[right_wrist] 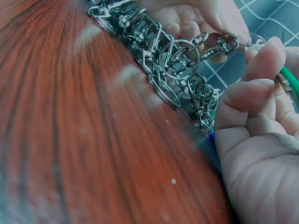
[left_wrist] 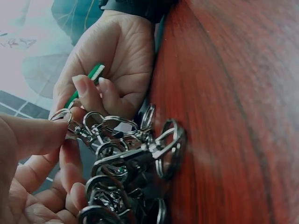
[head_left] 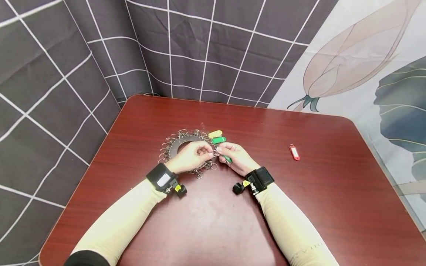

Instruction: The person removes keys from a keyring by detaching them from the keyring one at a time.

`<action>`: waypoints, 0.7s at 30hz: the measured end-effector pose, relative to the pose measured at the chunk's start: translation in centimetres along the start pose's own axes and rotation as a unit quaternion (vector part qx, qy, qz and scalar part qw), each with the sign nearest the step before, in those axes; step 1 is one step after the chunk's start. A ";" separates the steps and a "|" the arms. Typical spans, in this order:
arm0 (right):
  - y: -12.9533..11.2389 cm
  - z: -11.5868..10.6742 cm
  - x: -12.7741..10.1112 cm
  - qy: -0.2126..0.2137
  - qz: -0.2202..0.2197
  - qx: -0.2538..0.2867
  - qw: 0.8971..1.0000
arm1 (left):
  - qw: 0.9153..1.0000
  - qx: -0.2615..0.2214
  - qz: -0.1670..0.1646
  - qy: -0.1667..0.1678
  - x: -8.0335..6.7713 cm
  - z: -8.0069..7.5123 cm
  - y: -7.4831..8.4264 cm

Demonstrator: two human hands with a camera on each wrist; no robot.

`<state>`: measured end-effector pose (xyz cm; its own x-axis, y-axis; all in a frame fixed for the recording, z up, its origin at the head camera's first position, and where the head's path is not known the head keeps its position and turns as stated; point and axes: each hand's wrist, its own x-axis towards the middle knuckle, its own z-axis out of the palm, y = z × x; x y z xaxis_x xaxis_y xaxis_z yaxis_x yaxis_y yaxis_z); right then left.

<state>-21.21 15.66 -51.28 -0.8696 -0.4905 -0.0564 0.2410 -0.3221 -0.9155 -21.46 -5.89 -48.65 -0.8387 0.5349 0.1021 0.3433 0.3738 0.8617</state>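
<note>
Hands meeting over a ring of metal clasps on the bench (head_left: 299,207).
Left hand (head_left: 189,157) pinches one split ring (left_wrist: 60,115) on the clasp holder (head_left: 173,145); right hand (head_left: 237,157) grips a green key tag (left_wrist: 96,72). Best to hold the ring steady, tilt the tag's loop into its gap, and work slowly. A red tag (head_left: 294,152) lies well apart.

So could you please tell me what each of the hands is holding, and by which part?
The right hand pinches a green key tag by its body. The left hand pinches a small metal ring by its rim.
</note>
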 end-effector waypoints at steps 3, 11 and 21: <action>-0.2 0.2 0.2 0.001 -0.002 0.010 1.000 | 1.000 0.004 -0.004 0.009 0.2 -0.3 0.3; -0.7 0.1 0.1 0.016 0.007 0.020 1.000 | 0.999 -0.006 -0.003 0.041 0.8 -0.5 1.0; -0.4 0.2 0.2 0.027 0.021 0.032 0.999 | 0.999 -0.019 -0.016 0.021 0.1 -0.5 0.8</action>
<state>-21.36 15.54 -50.87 -0.8800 -0.4604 -0.1171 0.3033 -0.3550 -0.8843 -21.48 -5.88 -47.74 -0.8666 0.4898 0.0948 0.3001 0.3600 0.8834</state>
